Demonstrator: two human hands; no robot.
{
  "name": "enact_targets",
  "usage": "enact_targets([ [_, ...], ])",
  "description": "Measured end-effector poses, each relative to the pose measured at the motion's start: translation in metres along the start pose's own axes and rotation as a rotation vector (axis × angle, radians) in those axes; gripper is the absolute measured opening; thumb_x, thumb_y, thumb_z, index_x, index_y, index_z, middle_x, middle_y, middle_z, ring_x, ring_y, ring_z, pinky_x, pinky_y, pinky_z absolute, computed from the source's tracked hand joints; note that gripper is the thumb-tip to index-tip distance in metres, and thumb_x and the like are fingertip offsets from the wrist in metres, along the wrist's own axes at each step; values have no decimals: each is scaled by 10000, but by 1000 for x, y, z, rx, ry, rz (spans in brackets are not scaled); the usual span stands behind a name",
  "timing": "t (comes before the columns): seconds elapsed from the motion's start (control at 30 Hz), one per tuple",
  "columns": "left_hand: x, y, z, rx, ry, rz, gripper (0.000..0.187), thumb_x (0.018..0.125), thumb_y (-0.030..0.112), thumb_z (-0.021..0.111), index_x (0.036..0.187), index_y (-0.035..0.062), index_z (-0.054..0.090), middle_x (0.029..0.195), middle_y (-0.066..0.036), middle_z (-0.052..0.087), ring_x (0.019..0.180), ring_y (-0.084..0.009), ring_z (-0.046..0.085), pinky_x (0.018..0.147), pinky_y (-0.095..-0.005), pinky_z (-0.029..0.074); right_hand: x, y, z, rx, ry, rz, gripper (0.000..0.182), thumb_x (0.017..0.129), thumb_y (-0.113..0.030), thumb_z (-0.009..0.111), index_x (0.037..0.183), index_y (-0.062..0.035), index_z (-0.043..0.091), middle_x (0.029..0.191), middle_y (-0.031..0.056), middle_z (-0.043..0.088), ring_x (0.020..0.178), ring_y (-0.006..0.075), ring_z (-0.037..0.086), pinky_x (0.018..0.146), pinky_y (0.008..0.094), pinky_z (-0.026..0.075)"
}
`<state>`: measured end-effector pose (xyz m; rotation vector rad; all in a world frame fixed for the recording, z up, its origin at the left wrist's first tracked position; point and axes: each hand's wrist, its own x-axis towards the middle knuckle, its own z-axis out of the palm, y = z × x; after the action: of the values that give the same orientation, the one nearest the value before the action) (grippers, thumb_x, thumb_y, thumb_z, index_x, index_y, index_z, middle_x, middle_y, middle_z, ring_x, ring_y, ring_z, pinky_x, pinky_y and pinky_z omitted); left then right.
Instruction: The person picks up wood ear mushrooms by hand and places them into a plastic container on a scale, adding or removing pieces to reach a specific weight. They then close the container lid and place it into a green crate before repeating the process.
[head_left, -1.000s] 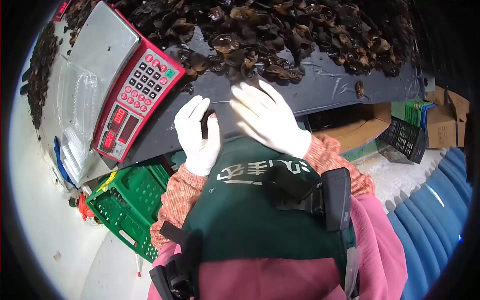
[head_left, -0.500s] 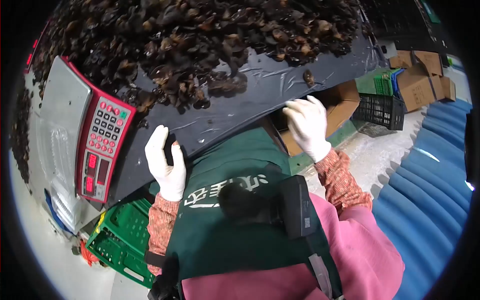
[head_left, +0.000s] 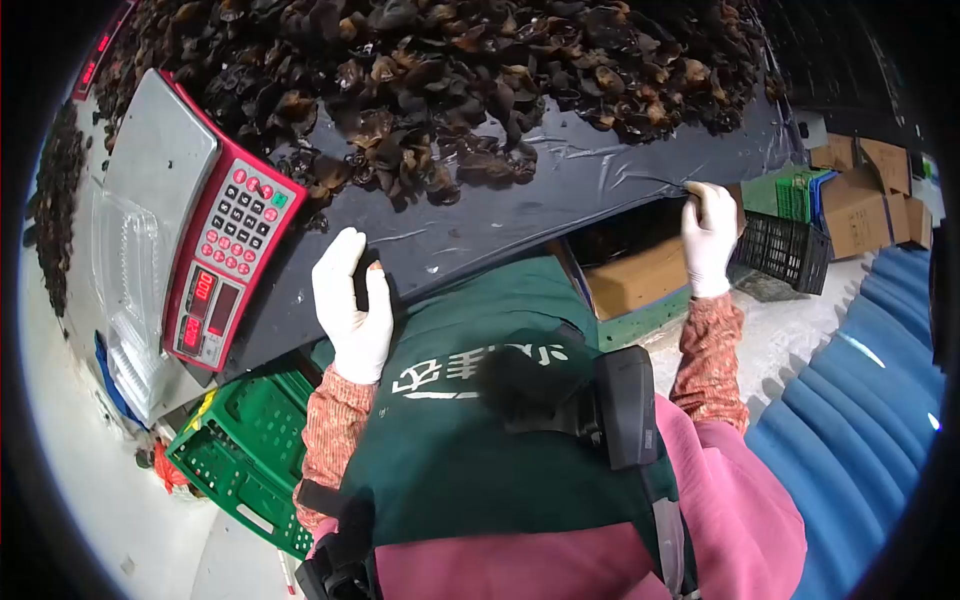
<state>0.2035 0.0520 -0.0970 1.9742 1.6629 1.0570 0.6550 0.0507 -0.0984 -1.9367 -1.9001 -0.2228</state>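
Observation:
My left hand (head_left: pixel 352 310), in a white glove, rests at the near edge of the black plastic sheet (head_left: pixel 400 235), thumb and fingers apart, holding nothing. A bare thumb tip shows through the glove. Farther right, my right hand (head_left: pixel 712 235), also gloved, is at the sheet's edge with its fingers bent together. Something dark shows at its fingertips; I cannot tell what it is. Beyond both hands, a large heap of dark brown wood ear mushrooms (head_left: pixel 450 80) covers the table. A red scale (head_left: pixel 235 240) with a metal pan stands left of my left hand.
Clear plastic boxes (head_left: pixel 128 270) are stacked beside the scale. A green crate (head_left: pixel 245 460) is below left. Under the table's right part is a cardboard box (head_left: pixel 635 280). A black crate (head_left: pixel 780 250), more cardboard boxes (head_left: pixel 855 210) and a blue corrugated sheet (head_left: pixel 850 370) lie right.
My right hand has moved right along the table edge. The loose mushroom piece near it no longer shows on the sheet. My left hand keeps its spread pose; the view has shifted slightly.

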Motion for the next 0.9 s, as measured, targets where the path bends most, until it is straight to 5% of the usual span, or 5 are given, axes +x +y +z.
enact_targets([
  [0.1, -2, -3, 2, -23, 12, -43, 383, 879, -52, 683, 1258, 2, 665, 1281, -162, 661, 1180, -304, 635, 1044, -387, 485, -14, 31, -18, -307, -71, -21, 236, 842, -3, 696, 1069, -57, 722, 1062, 110, 714, 975, 285, 674, 875, 378, 530],
  [0.37, 11, 4, 9, -56, -53, -8, 359, 911, -39, 671, 1264, 24, 671, 1279, -144, 666, 1182, -288, 635, 1045, -382, 487, -24, -72, 4, 328, -201, 197, 83, 929, -129, 680, 980, -73, 714, 899, 101, 696, 819, 290, 670, 751, 398, 525],
  [0.53, 9, 5, 4, -27, -36, -3, 325, 917, -59, 655, 1234, 7, 676, 1253, -140, 679, 1158, -274, 653, 1038, -368, 494, -51, -80, 21, 267, -487, 160, 152, 937, -199, 645, 915, -68, 719, 842, 118, 701, 806, 327, 688, 718, 417, 543],
  [0.67, 9, 6, 7, -29, -38, -2, 314, 914, -54, 657, 1220, 13, 678, 1259, -145, 675, 1166, -274, 650, 1047, -366, 487, 4, -128, -16, 767, -371, 364, 110, 938, -42, 683, 1009, 19, 741, 858, 124, 725, 764, 191, 706, 740, 293, 549],
  [0.9, 8, 7, 6, -46, -36, 6, 338, 894, -62, 659, 1223, 11, 679, 1270, -145, 673, 1192, -283, 642, 1062, -372, 479, -9, -124, 4, 683, -617, 316, 153, 963, -161, 666, 984, -18, 715, 776, 139, 701, 645, 206, 654, 645, 316, 513],
])
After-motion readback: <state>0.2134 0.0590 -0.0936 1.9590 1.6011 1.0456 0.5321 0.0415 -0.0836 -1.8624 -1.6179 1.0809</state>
